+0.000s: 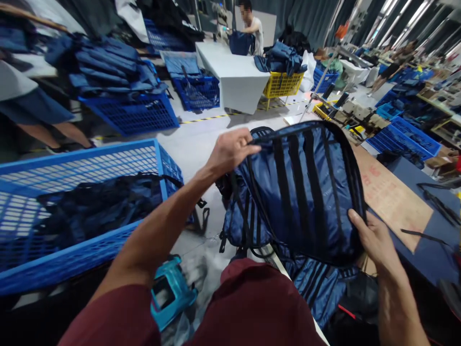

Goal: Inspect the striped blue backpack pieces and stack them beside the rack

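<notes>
A dark blue backpack [298,192] with black straps across its lining hangs unfolded in front of me, held up between both hands. My left hand [232,151] pinches its upper left edge, thumb and fingers closed together. On the opposite side, my right hand [370,238] grips the lower right edge, with the thumb on the near face and the fingers hidden behind. Another striped blue section [248,216] hangs at the left under the raised panel. Below it lies more blue fabric with black stripes [317,288].
A large blue crate [158,163] with dark pieces stands at the left. A turquoise plastic stool [176,288] is on the floor by me. At the right, cardboard [392,192] lies on a table. A co-worker [255,33] is at the white table [237,67]; another person stands far left.
</notes>
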`<action>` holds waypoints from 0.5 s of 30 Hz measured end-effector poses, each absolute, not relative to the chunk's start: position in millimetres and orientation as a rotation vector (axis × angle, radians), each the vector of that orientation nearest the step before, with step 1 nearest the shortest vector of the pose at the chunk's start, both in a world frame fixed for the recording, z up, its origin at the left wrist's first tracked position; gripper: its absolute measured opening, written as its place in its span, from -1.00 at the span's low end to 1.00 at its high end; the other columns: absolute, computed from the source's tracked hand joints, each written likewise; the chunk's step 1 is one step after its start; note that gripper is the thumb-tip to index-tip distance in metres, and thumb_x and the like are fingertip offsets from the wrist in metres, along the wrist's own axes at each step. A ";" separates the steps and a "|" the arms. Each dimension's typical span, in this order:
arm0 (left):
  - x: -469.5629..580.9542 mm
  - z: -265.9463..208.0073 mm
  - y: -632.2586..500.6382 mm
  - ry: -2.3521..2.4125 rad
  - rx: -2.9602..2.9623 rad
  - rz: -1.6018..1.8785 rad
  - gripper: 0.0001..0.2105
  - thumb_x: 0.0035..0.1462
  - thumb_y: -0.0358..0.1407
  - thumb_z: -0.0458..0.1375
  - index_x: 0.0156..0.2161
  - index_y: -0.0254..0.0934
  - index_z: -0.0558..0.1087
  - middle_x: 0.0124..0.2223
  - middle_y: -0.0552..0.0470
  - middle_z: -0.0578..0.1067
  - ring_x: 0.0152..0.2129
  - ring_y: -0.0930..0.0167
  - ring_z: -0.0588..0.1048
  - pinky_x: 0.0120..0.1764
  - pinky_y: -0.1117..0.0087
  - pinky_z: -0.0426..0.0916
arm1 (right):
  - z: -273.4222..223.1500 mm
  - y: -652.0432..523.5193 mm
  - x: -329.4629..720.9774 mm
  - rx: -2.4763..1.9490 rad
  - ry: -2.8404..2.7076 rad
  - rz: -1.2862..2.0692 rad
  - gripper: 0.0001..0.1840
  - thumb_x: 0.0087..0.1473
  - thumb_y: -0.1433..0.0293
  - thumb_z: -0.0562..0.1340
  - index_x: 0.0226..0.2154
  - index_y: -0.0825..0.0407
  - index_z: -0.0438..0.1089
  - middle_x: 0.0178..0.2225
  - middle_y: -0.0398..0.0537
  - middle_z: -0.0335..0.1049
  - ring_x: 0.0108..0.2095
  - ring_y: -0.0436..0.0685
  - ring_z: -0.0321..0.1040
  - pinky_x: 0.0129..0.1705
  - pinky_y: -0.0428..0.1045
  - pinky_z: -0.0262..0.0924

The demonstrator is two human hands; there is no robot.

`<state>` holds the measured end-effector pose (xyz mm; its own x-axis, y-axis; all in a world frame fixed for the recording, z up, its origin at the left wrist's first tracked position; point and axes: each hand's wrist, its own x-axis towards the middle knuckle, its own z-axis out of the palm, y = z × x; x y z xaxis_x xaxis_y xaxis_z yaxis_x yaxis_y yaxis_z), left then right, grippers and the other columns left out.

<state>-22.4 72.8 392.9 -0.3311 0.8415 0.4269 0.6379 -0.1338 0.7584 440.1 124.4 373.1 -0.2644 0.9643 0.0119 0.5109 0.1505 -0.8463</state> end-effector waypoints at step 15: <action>-39.6 154.2 42.2 2.196 1.047 0.649 -0.39 0.30 -0.27 0.26 0.37 -0.46 0.26 0.24 -0.43 0.54 0.18 0.01 0.55 0.23 0.07 0.40 | 96.2 106.6 293.7 -1.717 -1.827 1.368 -0.39 0.37 -0.01 0.23 0.17 0.14 0.48 0.18 0.28 0.55 0.24 0.39 0.44 0.29 0.11 0.29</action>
